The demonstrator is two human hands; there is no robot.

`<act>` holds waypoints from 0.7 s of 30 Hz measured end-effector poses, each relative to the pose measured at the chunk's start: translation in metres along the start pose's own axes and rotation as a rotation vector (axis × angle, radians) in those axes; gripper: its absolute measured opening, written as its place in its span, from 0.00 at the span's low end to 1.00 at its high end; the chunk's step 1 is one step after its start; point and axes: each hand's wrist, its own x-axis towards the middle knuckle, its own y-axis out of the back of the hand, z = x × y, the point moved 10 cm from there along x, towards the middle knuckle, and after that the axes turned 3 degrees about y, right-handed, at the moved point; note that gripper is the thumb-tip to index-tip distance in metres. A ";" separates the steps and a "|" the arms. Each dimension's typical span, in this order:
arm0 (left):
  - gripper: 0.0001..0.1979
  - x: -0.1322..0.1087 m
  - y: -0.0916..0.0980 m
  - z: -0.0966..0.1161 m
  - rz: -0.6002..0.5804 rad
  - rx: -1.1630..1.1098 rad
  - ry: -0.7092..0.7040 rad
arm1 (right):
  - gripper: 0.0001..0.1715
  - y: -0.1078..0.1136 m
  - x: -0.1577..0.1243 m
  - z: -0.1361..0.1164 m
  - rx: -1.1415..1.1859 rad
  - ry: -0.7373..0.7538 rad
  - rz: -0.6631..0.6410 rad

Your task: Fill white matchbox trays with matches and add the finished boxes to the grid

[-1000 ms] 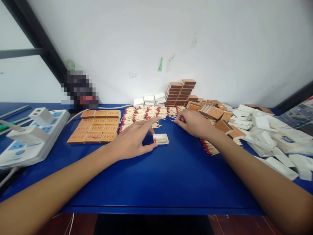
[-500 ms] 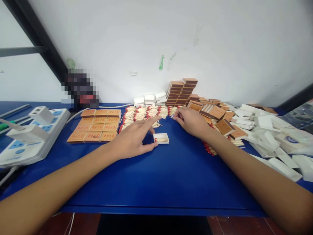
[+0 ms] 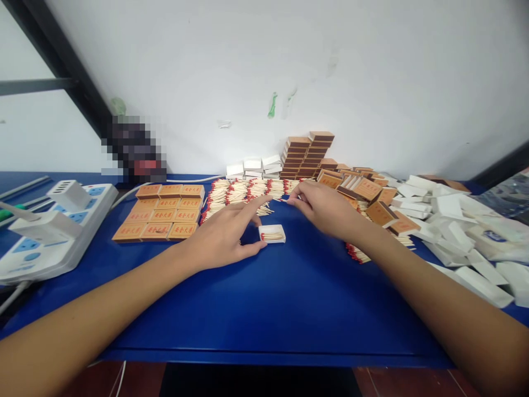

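A small white matchbox tray (image 3: 278,230) lies on the blue table with a few red-tipped matches inside. My left hand (image 3: 223,234) steadies its left end between the thumb and a finger, while the index finger stretches out above. Beyond the tray, my right hand (image 3: 316,207) is pinched shut on a match (image 3: 282,200) whose end sticks out leftward from the fingertips. Rows of loose matches (image 3: 235,192) spread along the back of the table, just behind both hands.
Closed orange matchboxes (image 3: 165,215) stand in rows at left, beside a white power strip (image 3: 82,226). Stacked matchboxes (image 3: 306,157) and white trays (image 3: 256,165) line the wall. Jumbled orange boxes (image 3: 367,190) and a heap of white trays (image 3: 448,220) fill the right side.
My right hand has shifted slightly left, and a match now shows at its fingertips. My left hand and the tray have stayed in place.
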 end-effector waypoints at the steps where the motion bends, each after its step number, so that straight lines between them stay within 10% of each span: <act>1: 0.41 0.000 0.000 0.000 0.001 -0.005 0.002 | 0.11 0.001 -0.004 -0.013 0.058 0.046 -0.010; 8: 0.44 0.000 -0.001 -0.003 0.004 -0.012 0.010 | 0.09 -0.014 -0.025 -0.067 0.231 0.203 -0.173; 16: 0.42 0.000 -0.001 -0.003 -0.012 0.009 0.026 | 0.09 0.018 -0.005 0.054 -0.169 -0.120 -0.175; 21: 0.41 -0.001 0.000 -0.001 0.006 0.010 0.002 | 0.06 0.006 -0.003 0.079 -0.142 -0.093 -0.192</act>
